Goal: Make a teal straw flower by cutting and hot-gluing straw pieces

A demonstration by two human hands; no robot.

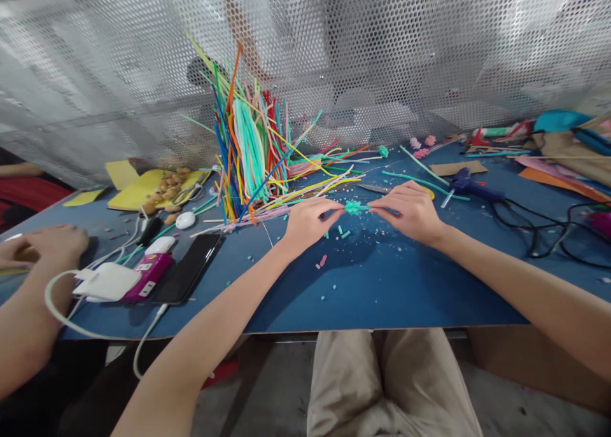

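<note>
Between my hands, just above the blue table (296, 297), is a small turquoise pipe-cleaner cluster (354, 207) with fuzzy lobes. My left hand (315, 219) pinches its left end between thumb and fingertips. On the other side, my right hand (409, 212) pinches a short stem of it. Scissors (375, 188) lie behind the right hand, partly covered by it, with a yellow handle showing. Small turquoise clippings (344, 234) and a pink piece (323, 260) are scattered below the cluster.
Upright pipe cleaners (251, 144) stand in a dense bundle at the back. A glue gun (470, 186) with a looping black cable lies right. On the left are a phone (191, 268), a purple power strip (150, 277), white chargers and another person's hands (57, 243). Perforated metal (382, 55) rises behind.
</note>
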